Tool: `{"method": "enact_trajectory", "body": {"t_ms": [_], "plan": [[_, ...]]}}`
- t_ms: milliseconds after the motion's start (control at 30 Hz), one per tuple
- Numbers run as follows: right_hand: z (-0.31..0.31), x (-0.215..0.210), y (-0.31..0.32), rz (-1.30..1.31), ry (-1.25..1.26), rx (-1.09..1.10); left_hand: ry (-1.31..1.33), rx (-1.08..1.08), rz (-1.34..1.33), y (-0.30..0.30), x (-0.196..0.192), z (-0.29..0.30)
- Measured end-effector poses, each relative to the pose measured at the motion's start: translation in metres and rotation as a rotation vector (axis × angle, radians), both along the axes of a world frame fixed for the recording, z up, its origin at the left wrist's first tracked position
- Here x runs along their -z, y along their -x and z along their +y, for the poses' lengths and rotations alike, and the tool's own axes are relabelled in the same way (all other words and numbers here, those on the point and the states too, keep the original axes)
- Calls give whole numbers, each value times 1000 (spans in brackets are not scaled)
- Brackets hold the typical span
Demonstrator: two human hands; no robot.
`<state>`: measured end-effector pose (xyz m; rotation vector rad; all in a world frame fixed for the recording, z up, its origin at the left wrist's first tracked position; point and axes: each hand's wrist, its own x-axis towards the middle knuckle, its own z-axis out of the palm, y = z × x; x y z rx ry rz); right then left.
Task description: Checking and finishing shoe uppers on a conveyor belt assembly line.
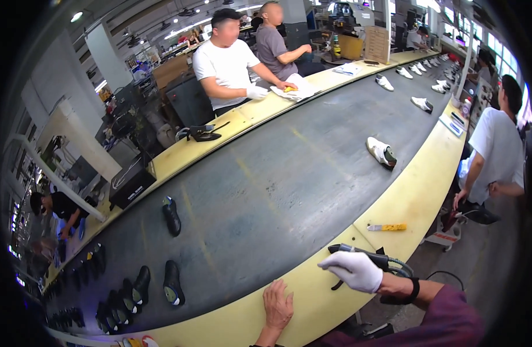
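your left grip: fingers loosely extended, palm down on desk. your gloved right grip: cannot tell whether holding; black tool right behind, partly hidden. yellow-handled implement beyond, type unclear.

Left hand, bare, rests on the cream ledge; right hand, white-gloved, is at a black corded tool; slim yellow implement lies beyond; grey belt bears black shoes leftward, white shoes rightward; two co-workers are opposite.
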<state>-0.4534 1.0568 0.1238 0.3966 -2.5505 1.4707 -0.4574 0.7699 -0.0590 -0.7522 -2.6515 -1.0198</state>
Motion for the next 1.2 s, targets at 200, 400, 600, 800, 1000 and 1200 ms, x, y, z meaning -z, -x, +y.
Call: {"method": "enact_trajectory", "body": {"t_ms": [200,400,600,800,1000,1200], "plan": [[98,38,81,-47,-106,127,170,30,37,-5,15,10],[323,145,198,28,-529,710,204,57,14,-10,7,24],[417,150,256,-389,-502,1258,264,21,-64,-16,4,29],[463,211,290,-618,-283,980,284,56,-118,-11,5,32],[441,217,310,-753,-386,839,308,50,-148,-8,-4,35],[374,218,308,-554,-100,1048,289,47,-91,-8,-5,35]]}}
